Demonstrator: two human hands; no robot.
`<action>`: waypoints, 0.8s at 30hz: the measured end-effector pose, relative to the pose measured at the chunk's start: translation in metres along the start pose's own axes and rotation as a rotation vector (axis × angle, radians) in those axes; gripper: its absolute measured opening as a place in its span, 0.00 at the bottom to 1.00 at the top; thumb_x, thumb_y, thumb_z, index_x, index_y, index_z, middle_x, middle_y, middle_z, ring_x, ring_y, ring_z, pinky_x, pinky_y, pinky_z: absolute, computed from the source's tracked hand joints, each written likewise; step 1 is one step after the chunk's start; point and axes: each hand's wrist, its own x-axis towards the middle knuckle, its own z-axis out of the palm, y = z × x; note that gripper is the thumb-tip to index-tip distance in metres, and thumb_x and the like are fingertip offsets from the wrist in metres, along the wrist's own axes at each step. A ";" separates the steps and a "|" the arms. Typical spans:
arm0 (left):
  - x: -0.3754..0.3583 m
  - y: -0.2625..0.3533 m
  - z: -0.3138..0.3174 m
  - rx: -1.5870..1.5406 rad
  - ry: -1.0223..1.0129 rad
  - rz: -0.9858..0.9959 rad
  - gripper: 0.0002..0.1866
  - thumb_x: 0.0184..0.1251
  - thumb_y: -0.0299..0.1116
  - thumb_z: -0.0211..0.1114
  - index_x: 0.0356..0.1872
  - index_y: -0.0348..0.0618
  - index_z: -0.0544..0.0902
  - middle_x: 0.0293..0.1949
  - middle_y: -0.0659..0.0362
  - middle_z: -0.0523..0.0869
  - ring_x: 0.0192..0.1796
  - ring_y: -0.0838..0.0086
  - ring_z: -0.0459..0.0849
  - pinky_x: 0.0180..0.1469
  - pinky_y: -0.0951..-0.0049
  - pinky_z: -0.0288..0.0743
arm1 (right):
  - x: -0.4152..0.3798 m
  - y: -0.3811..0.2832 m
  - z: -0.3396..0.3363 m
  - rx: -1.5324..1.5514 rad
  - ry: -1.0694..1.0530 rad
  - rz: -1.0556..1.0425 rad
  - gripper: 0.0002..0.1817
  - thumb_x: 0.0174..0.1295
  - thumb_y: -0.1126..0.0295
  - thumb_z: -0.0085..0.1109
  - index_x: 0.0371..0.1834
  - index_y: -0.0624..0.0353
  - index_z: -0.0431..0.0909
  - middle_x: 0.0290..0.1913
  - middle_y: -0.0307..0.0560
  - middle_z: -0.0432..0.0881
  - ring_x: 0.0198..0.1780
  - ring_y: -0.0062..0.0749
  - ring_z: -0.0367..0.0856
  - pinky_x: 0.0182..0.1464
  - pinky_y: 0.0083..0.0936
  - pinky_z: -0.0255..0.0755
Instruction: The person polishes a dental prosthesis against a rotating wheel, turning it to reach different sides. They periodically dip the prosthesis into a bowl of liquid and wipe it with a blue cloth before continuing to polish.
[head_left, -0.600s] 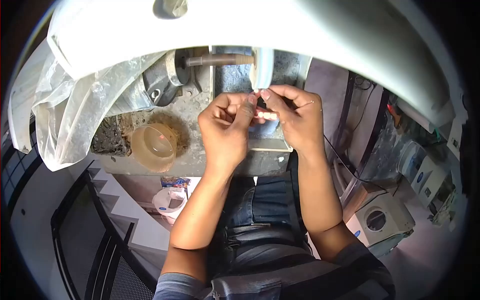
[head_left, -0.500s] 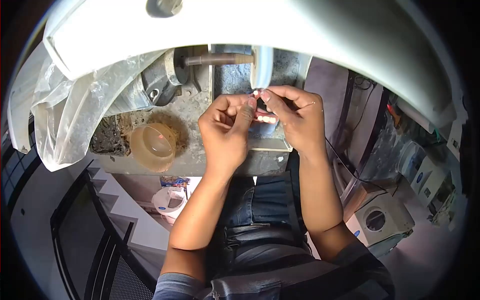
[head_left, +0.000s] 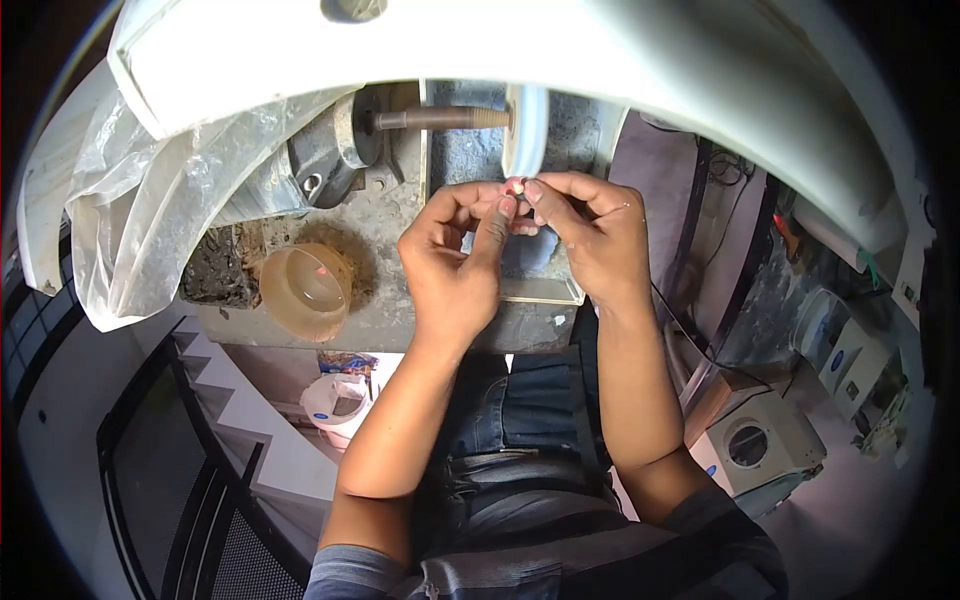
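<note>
A small pink denture with pale teeth [head_left: 517, 187] is pinched between the thumbs and fingers of both hands, just below a wheel [head_left: 527, 130] on a horizontal shaft [head_left: 445, 118]. My left hand [head_left: 465, 235] grips it from the left, fingers curled and thumb on top. From the right, my right hand [head_left: 590, 225] holds it with thumb and forefinger. The fingers cover much of the denture. Its top edge is at the wheel's lower rim; whether they touch is hard to tell.
A translucent bowl [head_left: 305, 292] stands at the bench's left, beside dark clumpy material [head_left: 215, 268]. Clear plastic sheeting [head_left: 165, 215] hangs at the left. A white curved hood [head_left: 400, 45] spans the top. A tray edge [head_left: 540, 298] lies below the hands.
The denture has been tilted in the fingers, so its lower row of teeth shows less and more pink shows at the top. Both hands stay nearly in place; the view has shifted slightly.
</note>
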 end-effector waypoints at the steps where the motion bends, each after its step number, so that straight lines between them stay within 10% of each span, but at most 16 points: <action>1: 0.001 0.002 0.001 -0.047 -0.009 -0.032 0.05 0.66 0.17 0.60 0.41 0.26 0.79 0.33 0.53 0.86 0.35 0.76 0.85 0.41 0.77 0.81 | 0.000 0.001 0.000 -0.008 0.020 -0.025 0.08 0.62 0.72 0.64 0.38 0.67 0.85 0.30 0.43 0.86 0.32 0.16 0.81 0.36 0.15 0.74; 24: 0.022 0.008 -0.014 0.055 -0.052 -0.103 0.06 0.70 0.25 0.59 0.37 0.32 0.81 0.26 0.60 0.83 0.24 0.83 0.75 0.26 0.82 0.70 | -0.001 -0.001 0.012 -0.038 0.044 -0.047 0.07 0.59 0.75 0.67 0.37 0.68 0.85 0.27 0.38 0.82 0.29 0.15 0.75 0.33 0.13 0.68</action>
